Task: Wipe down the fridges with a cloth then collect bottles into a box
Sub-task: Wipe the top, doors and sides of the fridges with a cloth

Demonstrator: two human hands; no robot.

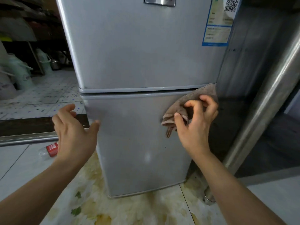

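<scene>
A small silver two-door fridge [142, 62] stands right in front of me. My right hand [196, 124] pinches a brown-pink cloth [193, 98] against the right edge of the lower door, just below the gap between the doors. My left hand [73, 130] hovers with its fingers spread by the lower door's left edge and holds nothing. A clear plastic bottle with a red label [49, 150] lies on the floor, partly hidden behind my left wrist.
A larger stainless steel fridge [259, 95] stands close on the right. A dark doorway threshold [24, 125] lies to the left, with sacks and green jugs [24, 73] in the room beyond. The floor tile under the fridge has a yellow floral pattern [97, 192].
</scene>
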